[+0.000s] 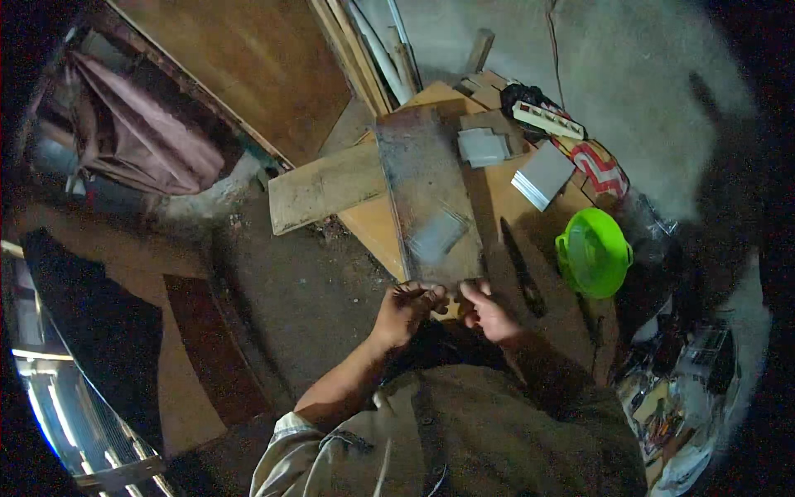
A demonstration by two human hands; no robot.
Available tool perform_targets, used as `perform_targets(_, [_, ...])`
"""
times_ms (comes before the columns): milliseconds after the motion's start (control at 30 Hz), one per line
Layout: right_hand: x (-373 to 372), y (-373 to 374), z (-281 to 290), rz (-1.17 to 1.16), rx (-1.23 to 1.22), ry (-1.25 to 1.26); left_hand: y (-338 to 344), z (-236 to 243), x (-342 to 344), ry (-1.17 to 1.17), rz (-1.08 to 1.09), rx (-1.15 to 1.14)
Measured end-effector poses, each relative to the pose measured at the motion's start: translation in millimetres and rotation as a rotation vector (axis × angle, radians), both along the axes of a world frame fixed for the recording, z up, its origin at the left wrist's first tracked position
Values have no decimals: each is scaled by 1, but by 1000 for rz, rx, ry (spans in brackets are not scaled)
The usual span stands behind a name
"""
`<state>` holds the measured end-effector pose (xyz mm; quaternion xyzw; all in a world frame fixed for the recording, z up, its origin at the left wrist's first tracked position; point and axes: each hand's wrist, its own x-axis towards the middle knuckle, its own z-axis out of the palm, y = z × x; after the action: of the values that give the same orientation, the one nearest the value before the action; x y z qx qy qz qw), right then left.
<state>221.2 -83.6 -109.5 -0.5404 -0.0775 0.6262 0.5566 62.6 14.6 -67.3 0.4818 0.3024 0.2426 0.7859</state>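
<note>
My left hand (407, 315) is closed at the near end of a long worn board (426, 178), fingertips pinched together. Just to its right, my right hand (487, 312) is curled with the thumb against the fingers. Whatever the two hands pinch, if anything, is too small and dim to make out. On the board in front of them lie a few thin, pale grey rectangular pieces (439, 237). To the right of the board rests a long dark tool, perhaps a knife (522, 269).
Beyond the board are a grey stack (483, 147) and a neat stack of pale sheets (543, 176). A bright green plastic basin (593, 253) stands at the right. A wooden plank (325, 188) juts left, and a cream strip with holes (548, 120) lies at the back.
</note>
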Motion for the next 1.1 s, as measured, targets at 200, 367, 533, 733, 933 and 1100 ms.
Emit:
perform_targets(200, [-10,26,-23,-80,9,42,12,-23,-1,103,-79,78])
perform_targets(367, [1,64,-23,-292,115,-143,28,-45,5,59,72,108])
perform_targets(533, [15,107,-63,-212,-79,-670,58,-51,15,288,231,270])
perform_targets(733, [27,105,-97,-125,-29,-1011,81,-54,31,666,176,966])
perform_targets(933, [9,81,-89,-393,166,-1027,96,-93,22,654,14,1198])
perform_targets(1100, [-2,42,-71,-384,109,-1154,108,-120,13,612,-98,1207])
